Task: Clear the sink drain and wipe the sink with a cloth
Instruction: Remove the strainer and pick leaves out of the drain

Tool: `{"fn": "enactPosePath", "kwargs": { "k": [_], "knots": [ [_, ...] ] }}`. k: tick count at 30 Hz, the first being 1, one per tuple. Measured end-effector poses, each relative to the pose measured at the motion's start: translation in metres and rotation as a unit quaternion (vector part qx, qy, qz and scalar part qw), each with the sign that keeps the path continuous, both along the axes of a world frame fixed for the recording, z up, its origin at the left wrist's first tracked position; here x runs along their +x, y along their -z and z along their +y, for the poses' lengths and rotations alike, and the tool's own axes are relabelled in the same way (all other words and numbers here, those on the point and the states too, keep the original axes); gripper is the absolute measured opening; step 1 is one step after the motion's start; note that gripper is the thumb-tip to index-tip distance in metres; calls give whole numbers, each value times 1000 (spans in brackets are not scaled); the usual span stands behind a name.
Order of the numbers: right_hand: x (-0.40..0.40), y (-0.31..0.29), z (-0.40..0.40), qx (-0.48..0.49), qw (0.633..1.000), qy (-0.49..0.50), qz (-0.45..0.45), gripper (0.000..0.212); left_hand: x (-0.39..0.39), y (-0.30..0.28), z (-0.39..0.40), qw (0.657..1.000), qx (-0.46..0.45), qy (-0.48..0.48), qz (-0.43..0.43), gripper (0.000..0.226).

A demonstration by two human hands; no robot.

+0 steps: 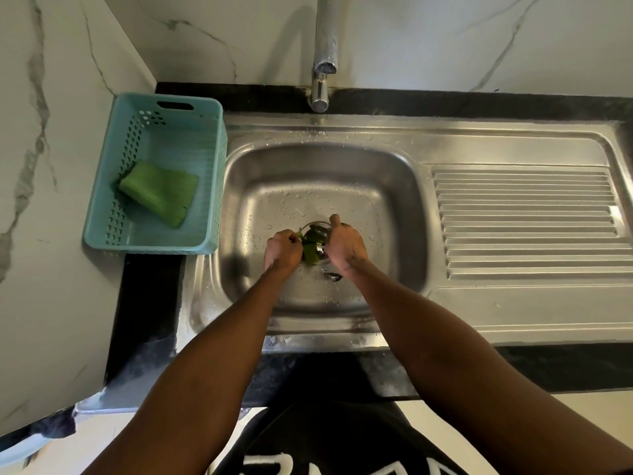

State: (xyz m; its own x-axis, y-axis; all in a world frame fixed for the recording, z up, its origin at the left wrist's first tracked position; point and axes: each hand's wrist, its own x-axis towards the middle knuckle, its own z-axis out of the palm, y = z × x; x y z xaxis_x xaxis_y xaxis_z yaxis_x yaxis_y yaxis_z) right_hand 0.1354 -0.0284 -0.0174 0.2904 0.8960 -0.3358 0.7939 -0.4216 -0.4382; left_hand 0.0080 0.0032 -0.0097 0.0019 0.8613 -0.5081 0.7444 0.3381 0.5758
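Note:
Both my hands are down in the steel sink [260, 186] at its drain [320, 231]. Green vegetable scraps [311, 248] lie piled on the drain between them. My left hand [282, 250] is closed around the left edge of the scraps. My right hand [346, 245] is curled at the drain's right rim, thumb up, touching the scraps; what it grips is hidden. A small dark scrap [332, 275] lies on the sink floor just right of the drain. A folded green cloth [159, 192] rests inside the teal basket [102, 214] left of the sink.
A chrome tap [323, 53] stands behind the basin, its spout over the back edge. The ribbed drainboard [527, 224] stretches to the right. Marble walls close in the left and back. Water drops dot the basin and the black counter [144, 303] edges it.

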Motion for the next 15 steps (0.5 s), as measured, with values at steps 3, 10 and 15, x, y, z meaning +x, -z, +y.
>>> {"fn": "enactPosePath", "kwargs": {
  "k": [3,10,15],
  "knots": [
    [4,-9,-5,29,998,38,41,36,4,-14,-1,1000,8,-6,-16,22],
    [26,-52,-17,148,881,313,322,24,19,-41,-10,997,48,-32,-57,26],
    [68,-75,-33,166,798,356,457,13,57,-65,-20,991,104,-40,-78,22]
  ]
}}
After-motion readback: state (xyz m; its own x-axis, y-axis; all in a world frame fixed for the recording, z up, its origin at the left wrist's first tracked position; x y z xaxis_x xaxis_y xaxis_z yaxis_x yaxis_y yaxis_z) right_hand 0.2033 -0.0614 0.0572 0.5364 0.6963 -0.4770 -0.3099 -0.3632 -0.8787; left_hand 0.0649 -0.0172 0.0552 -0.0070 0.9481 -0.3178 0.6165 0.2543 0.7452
